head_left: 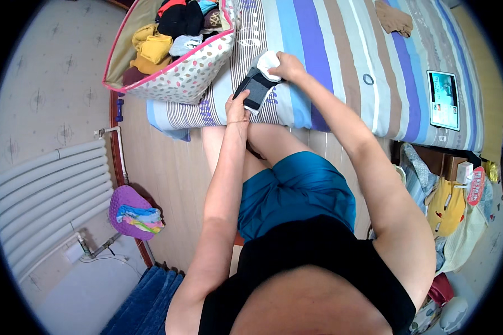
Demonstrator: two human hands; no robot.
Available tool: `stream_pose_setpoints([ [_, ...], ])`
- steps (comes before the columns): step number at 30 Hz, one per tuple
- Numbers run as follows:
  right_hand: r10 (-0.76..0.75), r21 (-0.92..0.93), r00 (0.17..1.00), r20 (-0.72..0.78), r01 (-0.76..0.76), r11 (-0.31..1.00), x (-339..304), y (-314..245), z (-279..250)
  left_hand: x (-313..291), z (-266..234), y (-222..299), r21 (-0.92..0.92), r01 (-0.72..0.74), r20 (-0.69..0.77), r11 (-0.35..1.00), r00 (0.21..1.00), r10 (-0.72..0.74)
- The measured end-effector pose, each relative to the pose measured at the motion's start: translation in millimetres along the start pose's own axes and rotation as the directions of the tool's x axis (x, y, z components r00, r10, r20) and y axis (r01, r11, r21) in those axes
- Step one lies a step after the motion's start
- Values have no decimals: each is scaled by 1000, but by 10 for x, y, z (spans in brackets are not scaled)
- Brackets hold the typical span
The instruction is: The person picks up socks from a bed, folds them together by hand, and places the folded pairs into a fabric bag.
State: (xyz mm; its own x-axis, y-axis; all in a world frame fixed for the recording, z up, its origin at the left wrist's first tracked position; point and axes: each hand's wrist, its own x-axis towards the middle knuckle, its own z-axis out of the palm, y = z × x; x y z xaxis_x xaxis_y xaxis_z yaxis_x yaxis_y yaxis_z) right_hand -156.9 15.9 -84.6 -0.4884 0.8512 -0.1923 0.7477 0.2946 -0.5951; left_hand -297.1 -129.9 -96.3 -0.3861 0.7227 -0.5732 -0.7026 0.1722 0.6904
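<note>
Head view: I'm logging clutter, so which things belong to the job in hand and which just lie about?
Likely in use:
grey, black and white fabric, in left hand and right hand
pink-rimmed bin of clothes

Seemingly lying about:
tablet
purple dumbbell

The cloth [259, 87] is grey, black and white, the striped bedspread [341, 70] multicoloured.

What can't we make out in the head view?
Head view:
- Left hand's fingers: mostly hidden beneath the grey-black sock fabric.
- Patterned bag's far end: cut off by the upper edge.
- Bag's lower contents: hidden by its near wall and upper clothes.
- Tablet's screen details: too small.
</note>
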Motion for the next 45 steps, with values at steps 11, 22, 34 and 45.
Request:
stream_pose_setpoints([
  [11, 160, 916, 925, -344, 293, 273, -1246, -960, -870, -1441, 869, 1050, -156, -214, 683, 964, 682, 262],
  [22, -390, 317, 661, -640, 691, 650, -2158, -1476, -1215, -2274, 1025, 1052, -204, -355, 551, 912, 729, 407],
  [34, -286, 984, 947, -145, 168, 59, -2320, -1441, -1261, -2611, 886, 1247, -47, -405, 676, 913, 660, 328],
  [45, -47, 606, 638, -769, 749, 268, -2401, -1840, -1170, -2980, 1028, 1132, -48, -650, 553, 759, 615, 562],
])
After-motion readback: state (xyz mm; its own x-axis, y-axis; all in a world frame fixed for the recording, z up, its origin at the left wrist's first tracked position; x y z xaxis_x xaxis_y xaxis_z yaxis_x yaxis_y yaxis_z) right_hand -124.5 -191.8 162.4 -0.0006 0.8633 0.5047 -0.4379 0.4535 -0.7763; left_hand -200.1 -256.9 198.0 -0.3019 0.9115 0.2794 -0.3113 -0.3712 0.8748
